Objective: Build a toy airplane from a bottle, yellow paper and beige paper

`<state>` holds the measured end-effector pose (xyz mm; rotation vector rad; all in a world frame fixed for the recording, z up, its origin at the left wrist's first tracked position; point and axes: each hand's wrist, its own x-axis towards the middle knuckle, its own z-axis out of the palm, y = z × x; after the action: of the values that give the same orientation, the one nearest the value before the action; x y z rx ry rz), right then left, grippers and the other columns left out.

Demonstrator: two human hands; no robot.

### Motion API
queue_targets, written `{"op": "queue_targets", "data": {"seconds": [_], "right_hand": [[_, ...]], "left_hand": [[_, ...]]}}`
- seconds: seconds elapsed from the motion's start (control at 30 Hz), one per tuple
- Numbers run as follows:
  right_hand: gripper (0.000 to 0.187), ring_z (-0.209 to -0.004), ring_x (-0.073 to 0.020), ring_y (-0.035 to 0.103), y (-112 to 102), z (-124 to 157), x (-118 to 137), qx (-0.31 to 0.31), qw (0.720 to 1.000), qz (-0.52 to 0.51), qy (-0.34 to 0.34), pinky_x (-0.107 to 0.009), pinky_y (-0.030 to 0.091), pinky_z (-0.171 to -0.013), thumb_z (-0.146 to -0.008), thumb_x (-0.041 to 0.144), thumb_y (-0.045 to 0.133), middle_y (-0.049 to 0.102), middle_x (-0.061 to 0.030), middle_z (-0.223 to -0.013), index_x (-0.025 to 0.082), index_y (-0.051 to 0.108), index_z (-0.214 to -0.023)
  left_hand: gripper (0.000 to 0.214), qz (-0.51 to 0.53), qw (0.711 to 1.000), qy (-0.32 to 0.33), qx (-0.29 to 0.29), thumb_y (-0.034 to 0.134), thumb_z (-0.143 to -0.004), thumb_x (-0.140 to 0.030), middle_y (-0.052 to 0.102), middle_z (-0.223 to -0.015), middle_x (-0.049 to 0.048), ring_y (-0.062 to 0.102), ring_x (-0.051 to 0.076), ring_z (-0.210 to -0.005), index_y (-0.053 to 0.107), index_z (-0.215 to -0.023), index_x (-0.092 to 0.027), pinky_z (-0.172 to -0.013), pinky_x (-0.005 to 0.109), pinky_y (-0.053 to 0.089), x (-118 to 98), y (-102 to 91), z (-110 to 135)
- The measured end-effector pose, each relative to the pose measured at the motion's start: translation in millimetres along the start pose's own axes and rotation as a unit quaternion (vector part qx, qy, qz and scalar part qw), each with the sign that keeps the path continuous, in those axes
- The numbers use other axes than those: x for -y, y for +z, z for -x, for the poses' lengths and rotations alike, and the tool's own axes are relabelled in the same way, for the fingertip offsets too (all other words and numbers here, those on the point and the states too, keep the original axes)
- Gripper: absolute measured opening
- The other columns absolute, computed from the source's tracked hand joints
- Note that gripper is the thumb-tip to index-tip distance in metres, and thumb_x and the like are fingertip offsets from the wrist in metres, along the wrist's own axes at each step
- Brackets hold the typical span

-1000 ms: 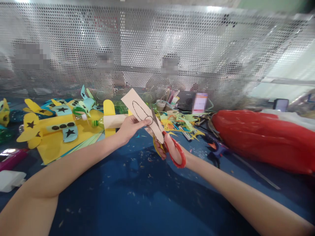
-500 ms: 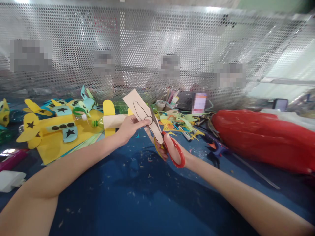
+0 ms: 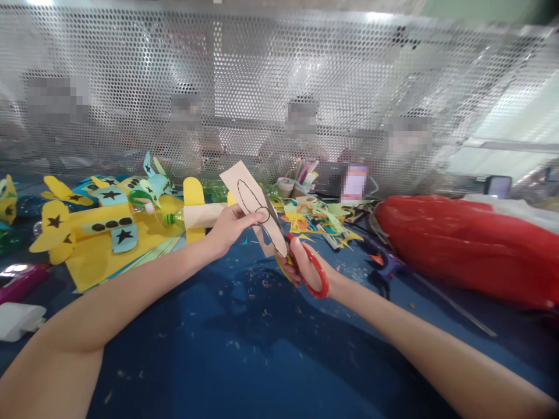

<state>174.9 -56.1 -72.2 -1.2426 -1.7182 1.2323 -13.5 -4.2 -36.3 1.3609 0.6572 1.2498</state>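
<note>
My left hand [image 3: 233, 226] pinches a pale piece of paper [image 3: 238, 174] between thumb and fingers, holding it up at a slant over the blue table. A long propeller shape with a small circle at its middle is drawn on it in black. My right hand [image 3: 305, 265] is closed round a pair of scissors [image 3: 321, 273] with red and yellow handles. Their dark blades lie along the right edge of the drawn outline. A strip of the paper hangs down below my left thumb. Behind my left hand lies a bottle [image 3: 174, 218] wrapped in pale paper with yellow wings.
Yellow and blue paper planes with black stars [image 3: 109, 224] sit at the left, near a white adapter [image 3: 20, 320]. Paper scraps [image 3: 314, 215] lie beyond the scissors. A red plastic bag [image 3: 463, 250] and a purple glue gun [image 3: 388, 265] are at right. A perforated metal screen [image 3: 257, 70] stands behind.
The scissors have shifted very slightly against the paper's right edge. A cut strip now hangs more plainly below the left hand, where right-hand fingers showed before. The left hand has hardly moved.
</note>
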Motion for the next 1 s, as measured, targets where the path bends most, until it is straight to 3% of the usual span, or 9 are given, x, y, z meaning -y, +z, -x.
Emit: {"op": "queue_targets", "data": {"seconds": [0.4, 1.0], "right_hand": [[0.061, -0.037, -0.008, 0.028, -1.7, -1.1, -1.6, 0.01, 1.0, -0.025, 0.01, -0.023, 0.035, -0.033, -0.083, 0.082, 0.033, 0.028, 0.0082, -0.05, 0.024, 0.035, -0.066], [0.069, -0.035, -0.0081, 0.034, 1.6, 2.2, 5.6, -0.005, 1.0, -0.013, 0.002, -0.024, 0.037, -0.032, -0.076, 0.09, 0.031, 0.034, 0.0065, -0.046, 0.023, 0.039, -0.062]], "left_hand": [[0.019, 0.006, 1.0, -0.006, -0.006, 0.075, -0.072, -0.03, 0.076, -0.086, 0.0066, 0.067, 0.019, -0.078, 0.072, -0.083, -0.015, -0.079, 0.035, 0.053, -1.3, -0.1, 0.1], [0.021, 0.016, 1.0, -0.011, -0.008, 0.078, -0.069, -0.029, 0.076, -0.085, 0.007, 0.067, 0.018, -0.077, 0.073, -0.083, -0.014, -0.081, 0.035, 0.053, -0.1, -0.7, -1.7]]}}
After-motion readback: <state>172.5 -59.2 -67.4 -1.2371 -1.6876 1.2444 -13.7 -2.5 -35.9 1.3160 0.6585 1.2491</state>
